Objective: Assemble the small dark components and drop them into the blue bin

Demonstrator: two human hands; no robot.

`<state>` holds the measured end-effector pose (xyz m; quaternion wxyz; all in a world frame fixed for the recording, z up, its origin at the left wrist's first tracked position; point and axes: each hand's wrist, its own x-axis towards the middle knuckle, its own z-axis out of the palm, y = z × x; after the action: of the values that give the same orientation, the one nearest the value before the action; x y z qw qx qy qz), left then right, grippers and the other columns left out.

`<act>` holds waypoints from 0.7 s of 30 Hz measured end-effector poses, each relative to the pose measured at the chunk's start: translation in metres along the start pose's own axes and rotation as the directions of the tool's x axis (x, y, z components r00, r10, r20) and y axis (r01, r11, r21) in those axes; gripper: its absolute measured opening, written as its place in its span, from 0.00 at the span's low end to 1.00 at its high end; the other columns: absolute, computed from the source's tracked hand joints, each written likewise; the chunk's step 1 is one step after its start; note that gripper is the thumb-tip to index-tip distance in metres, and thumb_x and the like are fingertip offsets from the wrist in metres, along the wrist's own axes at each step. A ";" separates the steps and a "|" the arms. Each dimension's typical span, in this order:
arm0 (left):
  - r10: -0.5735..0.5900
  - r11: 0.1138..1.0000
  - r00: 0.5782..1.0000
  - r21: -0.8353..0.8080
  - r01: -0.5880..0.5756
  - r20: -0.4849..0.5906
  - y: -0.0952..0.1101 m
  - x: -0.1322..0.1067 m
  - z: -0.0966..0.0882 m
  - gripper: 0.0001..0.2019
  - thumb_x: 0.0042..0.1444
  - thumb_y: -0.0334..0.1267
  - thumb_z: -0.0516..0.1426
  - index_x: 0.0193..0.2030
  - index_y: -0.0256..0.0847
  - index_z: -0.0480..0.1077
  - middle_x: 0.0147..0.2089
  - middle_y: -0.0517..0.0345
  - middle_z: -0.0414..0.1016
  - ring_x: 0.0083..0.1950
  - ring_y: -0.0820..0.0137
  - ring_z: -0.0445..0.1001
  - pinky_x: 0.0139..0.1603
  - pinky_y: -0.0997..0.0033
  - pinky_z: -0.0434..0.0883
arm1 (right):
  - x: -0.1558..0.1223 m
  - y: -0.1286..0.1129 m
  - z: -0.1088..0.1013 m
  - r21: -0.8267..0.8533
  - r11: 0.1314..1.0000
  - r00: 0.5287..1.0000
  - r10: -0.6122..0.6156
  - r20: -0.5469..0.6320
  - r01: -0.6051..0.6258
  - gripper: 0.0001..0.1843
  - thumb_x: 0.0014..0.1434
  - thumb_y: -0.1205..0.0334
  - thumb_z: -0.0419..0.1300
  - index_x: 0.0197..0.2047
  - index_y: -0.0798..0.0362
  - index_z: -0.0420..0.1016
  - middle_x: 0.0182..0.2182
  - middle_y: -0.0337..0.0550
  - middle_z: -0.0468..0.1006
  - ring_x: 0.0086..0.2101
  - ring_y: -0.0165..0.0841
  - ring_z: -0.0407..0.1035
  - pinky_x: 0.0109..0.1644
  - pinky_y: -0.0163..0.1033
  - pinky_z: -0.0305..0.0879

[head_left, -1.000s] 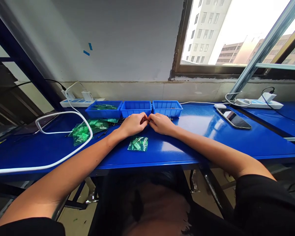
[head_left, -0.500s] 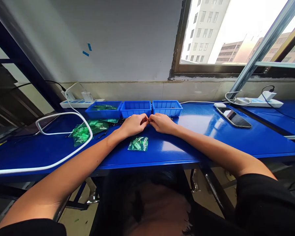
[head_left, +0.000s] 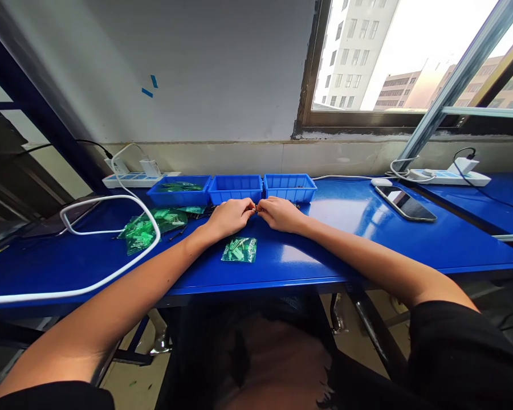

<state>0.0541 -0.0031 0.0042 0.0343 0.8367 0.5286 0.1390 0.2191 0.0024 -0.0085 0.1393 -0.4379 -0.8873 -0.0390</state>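
Note:
My left hand (head_left: 231,217) and my right hand (head_left: 281,214) meet fingertip to fingertip above the blue table (head_left: 308,267). Both are closed in a pinch at one spot; whatever lies between the fingertips is too small to name. Just nearer to me than my left hand lies a small clear green-tinted packet (head_left: 239,250) with pale pieces inside. Right behind the hands stand a middle blue bin (head_left: 235,196) and a right blue bin (head_left: 288,195). Small dark bits lie by the bins, partly hidden by my hands.
A left blue bin (head_left: 177,197) holds green packets. More green packets (head_left: 141,233) lie in a pile, with a thick white bent tube (head_left: 89,291) in front. A phone (head_left: 404,203) rests at right. Power strips (head_left: 448,177) with cables run along the wall.
The fingertips of my two hands have shifted very slightly, still pinched close together. The whole view has drifted a little; the packets and bins stay where they were.

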 end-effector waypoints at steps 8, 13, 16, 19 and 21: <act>-0.036 0.999 0.999 0.004 0.036 -0.020 0.000 0.000 0.001 0.12 0.58 0.38 0.50 0.44 0.44 0.71 0.39 0.55 0.78 0.41 0.60 0.75 0.34 0.69 0.65 | -0.001 -0.001 -0.001 -0.006 0.999 0.999 -0.042 0.000 0.042 0.12 0.62 0.69 0.49 0.44 0.57 0.71 0.41 0.49 0.76 0.45 0.35 0.68 0.48 0.38 0.61; -0.051 0.998 0.999 0.024 0.051 0.003 0.003 -0.002 -0.002 0.12 0.59 0.40 0.49 0.45 0.44 0.70 0.39 0.56 0.78 0.40 0.62 0.75 0.35 0.70 0.65 | -0.002 -0.003 -0.001 -0.024 0.999 0.999 0.038 -0.026 -0.038 0.12 0.62 0.63 0.50 0.46 0.57 0.69 0.39 0.48 0.77 0.44 0.36 0.69 0.45 0.38 0.61; -0.056 0.998 0.998 0.033 0.056 0.014 0.004 -0.003 -0.003 0.12 0.59 0.40 0.49 0.45 0.44 0.70 0.40 0.56 0.78 0.41 0.63 0.75 0.36 0.71 0.66 | -0.003 -0.002 0.000 -0.023 0.999 0.999 0.033 -0.038 -0.034 0.11 0.63 0.63 0.50 0.45 0.56 0.68 0.37 0.47 0.77 0.43 0.37 0.69 0.44 0.37 0.60; -0.054 0.998 0.998 0.040 0.053 0.014 0.004 -0.003 -0.002 0.12 0.59 0.40 0.48 0.45 0.44 0.69 0.41 0.56 0.78 0.42 0.62 0.75 0.37 0.69 0.67 | -0.002 0.000 0.002 -0.027 1.000 0.999 0.016 -0.046 -0.017 0.10 0.63 0.64 0.48 0.43 0.56 0.68 0.38 0.47 0.76 0.42 0.36 0.69 0.42 0.37 0.59; -0.051 0.998 0.999 0.042 0.051 0.014 0.003 -0.002 -0.001 0.12 0.60 0.40 0.48 0.46 0.44 0.69 0.41 0.56 0.78 0.43 0.61 0.75 0.37 0.69 0.67 | -0.002 0.000 0.003 -0.031 0.999 0.999 0.009 -0.045 -0.010 0.10 0.63 0.64 0.48 0.43 0.56 0.68 0.38 0.48 0.76 0.42 0.36 0.69 0.42 0.37 0.59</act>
<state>0.0556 -0.0066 0.0056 0.0244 0.8245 0.5522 0.1209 0.2200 0.0017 -0.0119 0.1526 -0.4432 -0.8811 -0.0620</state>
